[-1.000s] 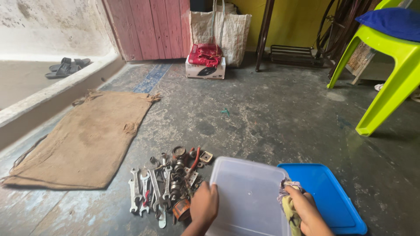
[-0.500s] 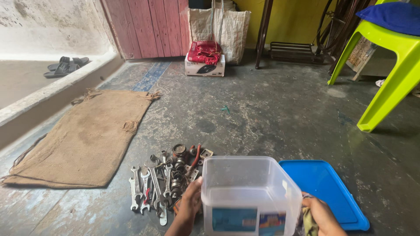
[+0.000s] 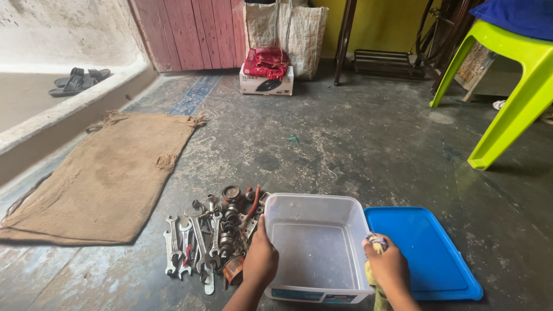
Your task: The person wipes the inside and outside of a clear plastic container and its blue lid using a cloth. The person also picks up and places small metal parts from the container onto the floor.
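A clear plastic tub [image 3: 314, 201] stands upright on the concrete floor, empty, its opening facing up. My left hand [image 3: 260, 260] grips its left rim. At the tub's right rim, my right hand [image 3: 389, 266] is closed around a yellowish rag [image 3: 375, 242]. A blue lid [image 3: 426, 247] lies flat on the floor just right of the tub. Left of the tub sits a pile of spanners and metal parts [image 3: 208, 236].
A burlap mat [image 3: 103, 173] lies to the left beside a raised ledge with dark sandals [image 3: 75, 80]. A box with red cloth [image 3: 266, 75] and a woven bag [image 3: 285, 29] stand by the red door. A green plastic chair [image 3: 507, 86] stands at the right.
The tub was tipped with its bottom facing me, then turned upright and set down on the floor. My right hand with the rag came back up to the right rim.
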